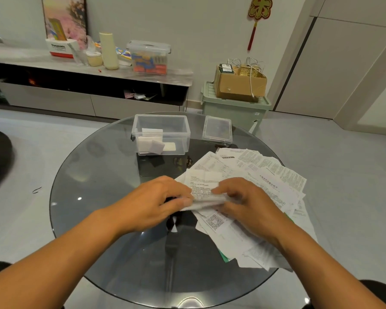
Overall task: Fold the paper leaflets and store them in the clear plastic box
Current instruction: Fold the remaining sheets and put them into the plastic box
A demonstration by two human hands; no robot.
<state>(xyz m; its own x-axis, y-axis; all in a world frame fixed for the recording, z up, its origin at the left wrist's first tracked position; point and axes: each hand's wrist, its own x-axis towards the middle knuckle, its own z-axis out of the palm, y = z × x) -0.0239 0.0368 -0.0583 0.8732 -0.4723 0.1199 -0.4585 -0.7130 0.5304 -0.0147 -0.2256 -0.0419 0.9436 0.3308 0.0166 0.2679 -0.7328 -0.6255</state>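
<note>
Both hands work one leaflet at table centre: your left hand pinches its 9 o'clock end, your right hand curls over its 3 o'clock end. Its long axis runs 9-to-3. Align edges before creasing. Clear plastic box waits open at 12 o'clock.

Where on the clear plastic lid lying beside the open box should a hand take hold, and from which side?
Probably by its two long edges, coming from above. The clear rectangular plastic lid lies flat on the round dark glass table, right of the clear plastic box, so only its raised rim offers purchase. The loose white paper leaflets crowd its near edge, so a pinch across the width looks easiest.
</note>
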